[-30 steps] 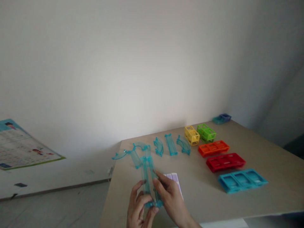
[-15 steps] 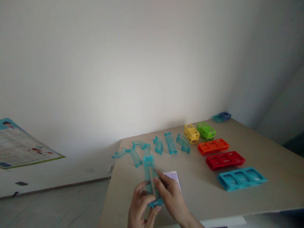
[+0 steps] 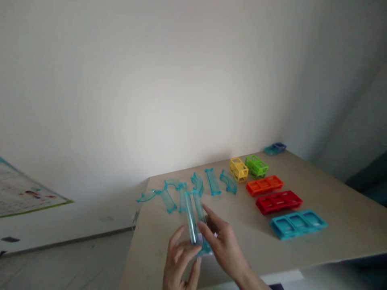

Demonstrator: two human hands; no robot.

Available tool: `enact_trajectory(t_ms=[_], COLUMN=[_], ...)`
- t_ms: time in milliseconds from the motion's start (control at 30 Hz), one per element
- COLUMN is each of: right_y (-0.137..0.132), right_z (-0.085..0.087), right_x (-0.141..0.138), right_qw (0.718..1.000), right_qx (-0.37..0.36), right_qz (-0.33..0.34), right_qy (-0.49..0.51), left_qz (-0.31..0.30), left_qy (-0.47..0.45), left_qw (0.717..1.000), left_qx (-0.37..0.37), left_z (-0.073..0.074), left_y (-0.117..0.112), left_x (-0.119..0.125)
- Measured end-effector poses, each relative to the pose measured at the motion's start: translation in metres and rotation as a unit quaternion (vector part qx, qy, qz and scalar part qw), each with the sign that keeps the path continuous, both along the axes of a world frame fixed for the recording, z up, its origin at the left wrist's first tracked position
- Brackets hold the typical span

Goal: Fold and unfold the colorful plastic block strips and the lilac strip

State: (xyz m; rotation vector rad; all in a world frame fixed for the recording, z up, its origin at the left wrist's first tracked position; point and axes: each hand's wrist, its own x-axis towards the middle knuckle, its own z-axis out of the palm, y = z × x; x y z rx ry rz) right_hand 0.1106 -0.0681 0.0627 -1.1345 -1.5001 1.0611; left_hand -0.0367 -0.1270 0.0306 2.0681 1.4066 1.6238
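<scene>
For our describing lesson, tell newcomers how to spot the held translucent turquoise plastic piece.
Start at the beige table by the pale wall. At its front, the left hand and right hand hold the straight, translucent turquoise plastic piece. Its turquoise neighbours lie on the table; only this one is held.

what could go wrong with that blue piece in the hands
The clear blue piece is held toward its near end by the left hand and right hand, so its far end might tip if the grip loosens. In view, that end sits close to a straight blue strip and could knock it if lowered.
</scene>
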Motion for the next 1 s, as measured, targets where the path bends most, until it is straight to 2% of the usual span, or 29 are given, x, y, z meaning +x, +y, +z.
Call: enact_trajectory(t_ms=[100, 200, 333, 433, 600, 833, 1000], right_y=[0.016, 0.038, 0.062, 0.073, 0.084, 0.088, 0.07], right_z=[0.005, 0.003, -0.014, -0.029, -0.047, -0.051, -0.053], right_x=[0.028, 0.062, 0.098, 0.111, 0.115, 0.116, 0.116], right_qw=[0.987, 0.944, 0.887, 0.869, 0.862, 0.866, 0.89], right_qx=[0.11, 0.208, 0.245, 0.246, 0.236, 0.235, 0.285], right_qz=[-0.063, -0.089, -0.047, -0.022, -0.014, -0.009, -0.055], right_qy=[-0.095, -0.24, -0.387, -0.428, -0.448, -0.44, -0.353], left_qz=[0.017, 0.034, 0.009, -0.049, -0.138, -0.139, -0.132], left_qy=[-0.024, -0.01, 0.057, 0.083, 0.103, 0.138, 0.098], left_qw=[0.998, 0.993, 0.986, 0.985, 0.978, 0.977, 0.984], left_qx=[-0.049, -0.113, -0.155, -0.145, -0.119, -0.086, -0.066], left_z=[0.0, -0.008, -0.031, -0.049, -0.063, -0.069, -0.062], left_y=[0.003, 0.008, 0.013, 0.014, 0.017, 0.024, 0.023], left_x=[-0.005, -0.021, -0.039, -0.038, -0.023, -0.016, -0.019])
